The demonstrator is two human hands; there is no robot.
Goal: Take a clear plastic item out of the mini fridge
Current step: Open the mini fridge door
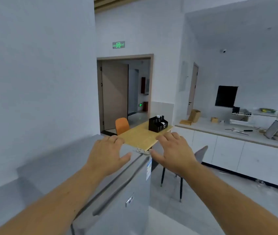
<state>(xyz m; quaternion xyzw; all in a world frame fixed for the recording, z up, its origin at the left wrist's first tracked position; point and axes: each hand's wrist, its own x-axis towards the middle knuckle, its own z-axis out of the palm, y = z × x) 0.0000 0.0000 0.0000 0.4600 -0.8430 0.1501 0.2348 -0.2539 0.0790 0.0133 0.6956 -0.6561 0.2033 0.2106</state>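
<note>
Our fingers [112, 139] are spread and loose on both hands, grasping nothing. Left hand [108, 154] hovers over the fridge [117, 197] top near its far corner, right hand [173, 153] just beside it past the edge. Fridge door is closed, so we can't see the clear plastic item. Beyond: a wood counter [141, 134] w/ a black organizer [157, 124], an orange chair [122, 125].

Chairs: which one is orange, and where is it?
The orange chair is the one at the far end of the wooden table, near the open doorway. The other chair, beside the right hand, is grey with thin black legs.
</note>
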